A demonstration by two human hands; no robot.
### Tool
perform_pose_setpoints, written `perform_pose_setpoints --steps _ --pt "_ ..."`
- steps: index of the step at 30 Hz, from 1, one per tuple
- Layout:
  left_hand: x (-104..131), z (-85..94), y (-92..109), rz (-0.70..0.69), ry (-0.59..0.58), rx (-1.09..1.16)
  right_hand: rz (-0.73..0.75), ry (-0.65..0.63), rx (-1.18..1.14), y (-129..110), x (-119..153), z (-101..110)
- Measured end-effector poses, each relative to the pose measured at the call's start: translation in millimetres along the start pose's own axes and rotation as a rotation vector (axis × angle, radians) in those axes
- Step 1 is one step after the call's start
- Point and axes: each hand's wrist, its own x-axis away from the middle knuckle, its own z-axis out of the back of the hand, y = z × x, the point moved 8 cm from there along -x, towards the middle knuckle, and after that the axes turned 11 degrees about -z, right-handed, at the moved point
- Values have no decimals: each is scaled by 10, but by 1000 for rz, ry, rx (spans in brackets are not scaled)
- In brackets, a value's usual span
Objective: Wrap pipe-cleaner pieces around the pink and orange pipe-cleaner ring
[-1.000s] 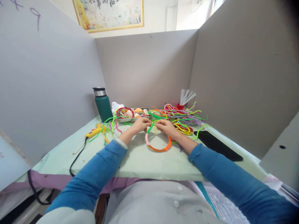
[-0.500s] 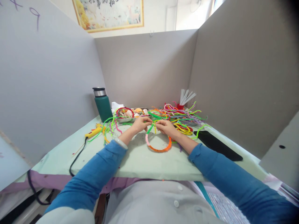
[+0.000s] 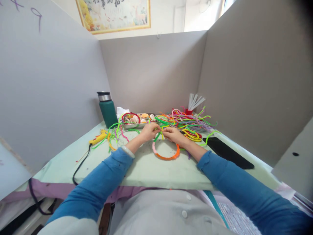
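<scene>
A ring wrapped in fuzzy pipe cleaner [image 3: 167,158], in orange, pink and green sections, hangs or rests in front of me with its top between my hands. My left hand [image 3: 150,131] pinches at the green part of the ring, its fingertips closed on a thin green strand. My right hand [image 3: 173,134] is closed too, its fingertips almost meeting the left ones at the top of the ring. A short yellow-green pipe cleaner end [image 3: 162,133] shows between them. What exactly each fingertip grips is partly hidden.
A heap of coloured pipe cleaners [image 3: 193,121] lies behind my right hand, near white sticks in a red cup [image 3: 188,112]. At the back is a metal tray of shells [image 3: 133,125]. A green bottle [image 3: 108,112], yellow glue gun [image 3: 97,138] and black phone-like slab [image 3: 227,152] lie around.
My left hand has shifted slightly right and its fingers have curled in more. My right hand has turned a little, staying at the ring's top. The ring has hardly moved.
</scene>
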Motion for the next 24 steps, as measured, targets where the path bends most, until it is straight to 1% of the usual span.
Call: perform_pose_setpoints --steps 7,14,18,24 --pt "38 -73 -82 84 -48 123 -7 -26 -21 3 13 -18" --pt "42 -125 -181 109 -55 227 -5 -49 -56 -55 57 -41" --pt "48 -158 -211 114 -90 266 -2 -68 -56 -70 70 -58" --pt "63 -174 -233 162 -105 324 -1 -46 -43 -103 97 -40"
